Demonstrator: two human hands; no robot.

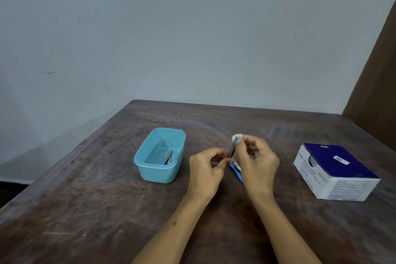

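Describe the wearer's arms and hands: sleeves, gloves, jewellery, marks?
Bare throughout: the left hand and right hand show no gloves, rings, watch or bracelets. Both forearms are uncovered down to the frame's bottom edge, so no sleeve is in view. One small spot marks the left forearm.

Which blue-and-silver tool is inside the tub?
The lone tool lying in the teal tub. The raised tool is pinched between left hand and right hand; the third tool lies on the table beneath them.

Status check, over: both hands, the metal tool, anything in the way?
Left grip pinches metal tool low; right grip pinches its top, white pad at the tip. Blue-handled tool lies beneath the hands. Nothing blocking.
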